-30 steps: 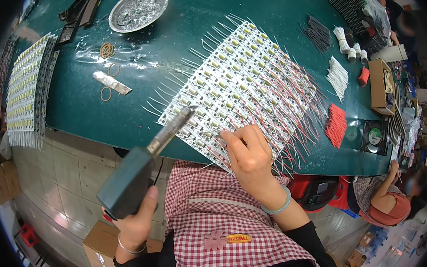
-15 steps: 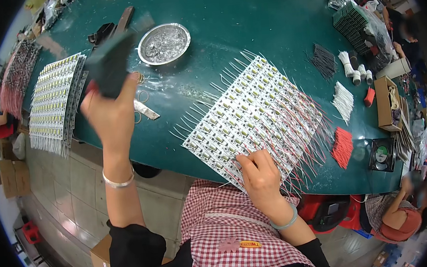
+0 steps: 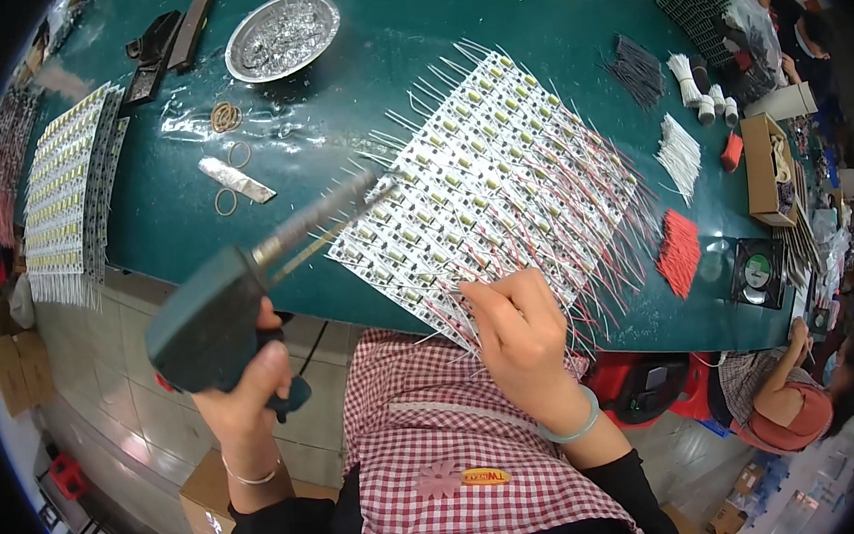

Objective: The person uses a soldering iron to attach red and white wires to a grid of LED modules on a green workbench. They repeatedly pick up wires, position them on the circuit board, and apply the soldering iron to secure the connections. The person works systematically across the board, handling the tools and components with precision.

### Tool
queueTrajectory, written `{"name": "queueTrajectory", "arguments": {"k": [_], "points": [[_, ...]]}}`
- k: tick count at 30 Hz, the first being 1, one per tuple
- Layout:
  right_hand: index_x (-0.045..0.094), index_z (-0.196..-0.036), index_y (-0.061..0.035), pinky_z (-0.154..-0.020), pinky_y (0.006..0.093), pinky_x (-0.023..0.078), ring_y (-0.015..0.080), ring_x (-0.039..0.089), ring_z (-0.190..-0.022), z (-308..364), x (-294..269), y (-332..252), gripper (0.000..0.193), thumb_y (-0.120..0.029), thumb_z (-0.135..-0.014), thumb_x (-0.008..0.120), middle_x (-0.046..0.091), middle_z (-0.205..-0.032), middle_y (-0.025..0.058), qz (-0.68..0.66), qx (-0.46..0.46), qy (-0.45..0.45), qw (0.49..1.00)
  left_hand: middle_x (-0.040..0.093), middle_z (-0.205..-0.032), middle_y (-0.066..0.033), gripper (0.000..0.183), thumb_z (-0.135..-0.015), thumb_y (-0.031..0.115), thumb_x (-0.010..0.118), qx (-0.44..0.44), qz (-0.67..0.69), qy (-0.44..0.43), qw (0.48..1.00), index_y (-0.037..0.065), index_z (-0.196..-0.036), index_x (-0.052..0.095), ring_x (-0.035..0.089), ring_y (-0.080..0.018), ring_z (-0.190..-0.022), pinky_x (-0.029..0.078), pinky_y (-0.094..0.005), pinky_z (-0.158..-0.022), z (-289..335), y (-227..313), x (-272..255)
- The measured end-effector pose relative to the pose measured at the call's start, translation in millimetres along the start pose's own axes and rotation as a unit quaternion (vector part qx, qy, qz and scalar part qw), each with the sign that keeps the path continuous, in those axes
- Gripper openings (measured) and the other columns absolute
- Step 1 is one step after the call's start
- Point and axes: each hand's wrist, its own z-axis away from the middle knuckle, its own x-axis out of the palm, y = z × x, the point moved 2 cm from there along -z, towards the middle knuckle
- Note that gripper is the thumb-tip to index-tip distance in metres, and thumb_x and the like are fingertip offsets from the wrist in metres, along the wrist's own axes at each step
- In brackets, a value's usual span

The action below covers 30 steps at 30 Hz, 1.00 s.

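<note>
My left hand [image 3: 246,392] is wrapped round the grip of a dark green soldering gun [image 3: 209,324]. Its long metal tip and a thin brass-coloured tube reach to the upper left edge of a white circuit board panel [image 3: 484,167], which carries rows of yellow parts. White wires stick out along the panel's far left side, and red and white wires lie over its right half. Over the panel's near edge, my right hand [image 3: 522,330] is closed in a pinch among the wires. What sits between its fingertips is too small to make out.
A metal bowl [image 3: 283,37] of silvery scraps stands at the back. Rubber bands [image 3: 225,117] lie left of the panel, near stacked boards [image 3: 70,195]. Bundles of black wires [image 3: 637,72], white wires [image 3: 679,159] and red wires [image 3: 680,253] lie right. Another person [image 3: 784,400] sits at the right.
My left hand has come down from beside the bowl, and the soldering gun now points at the panel. My right hand keeps its pinch at the near edge. The whole view has shifted slightly.
</note>
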Motion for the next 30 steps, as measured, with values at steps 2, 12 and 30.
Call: {"name": "queueTrajectory", "arguments": {"k": [2, 12, 30], "points": [[0.068, -0.095, -0.0008, -0.057, 0.0352, 0.044, 0.0240, 0.054, -0.071, -1, -5, -5, 0.023, 0.005, -0.073, 0.066, 0.054, -0.078, 0.0066, -0.006, 0.004, 0.000, 1.000, 0.068, -0.098, -0.0139, 0.050, -0.074, -0.005, 0.073, -0.033, -0.035, -0.007, 0.999, -0.004, -0.122, 0.059, 0.057, -0.0120, -0.060, 0.045, -0.0237, -0.049, 15, -7, -7], [0.068, -0.098, -0.0006, -0.065, 0.0360, 0.045, 0.0253, 0.054, -0.076, 6, 22, -2, 0.023, 0.005, -0.075, 0.063, 0.053, -0.082, 0.0080, -0.011, 0.005, -0.056, 0.998, 0.065, -0.094, -0.0124, 0.046, -0.070, -0.006, 0.072, -0.081, -0.113, -0.008, 0.990, -0.007, -0.115, 0.061, 0.056, -0.0126, -0.059, 0.044, -0.0239, -0.049, 48, -28, -21], [0.069, -0.101, 0.0010, -0.060, 0.0356, 0.043, 0.0239, 0.052, -0.069, 10, 18, 0, 0.026, 0.006, -0.075, 0.068, 0.051, -0.077, 0.0072, -0.022, -0.024, -0.018, 0.999, 0.070, -0.091, -0.0136, 0.027, -0.070, 0.001, 0.077, -0.012, -0.275, -0.098, 0.956, -0.004, -0.096, 0.071, 0.068, -0.0213, -0.075, 0.053, -0.0300, -0.065, 56, -19, -15]]}}
